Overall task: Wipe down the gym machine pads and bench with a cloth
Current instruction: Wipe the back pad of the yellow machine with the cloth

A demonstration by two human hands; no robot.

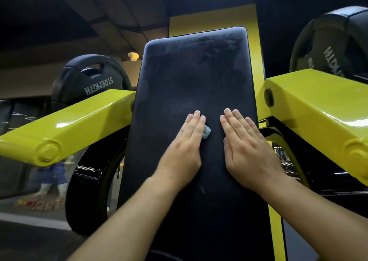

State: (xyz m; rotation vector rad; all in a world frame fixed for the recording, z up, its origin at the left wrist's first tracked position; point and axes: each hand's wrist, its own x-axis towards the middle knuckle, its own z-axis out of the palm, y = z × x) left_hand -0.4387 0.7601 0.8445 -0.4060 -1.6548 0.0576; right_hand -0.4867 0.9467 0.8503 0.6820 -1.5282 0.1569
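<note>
On the black pad (191, 93) between the yellow arms (75, 121), both hands lie flat with straight fingers. Under the left hand (185, 143) sits a small blue cloth (207, 131), only a bit of it peeping out beside the fingertips. Just beside it, the right hand (247, 143) presses the pad bare, apart from the cloth.

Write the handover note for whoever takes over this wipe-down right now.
Left hand: flat on the back pad, pressing the blue cloth, which peeks out beside its fingers.
Right hand: flat on the pad, bare.
Done: cannot tell; smears show on the upper pad.
Left: the upper pad, probably the rest, then the other pads and bench, out of view.
</note>
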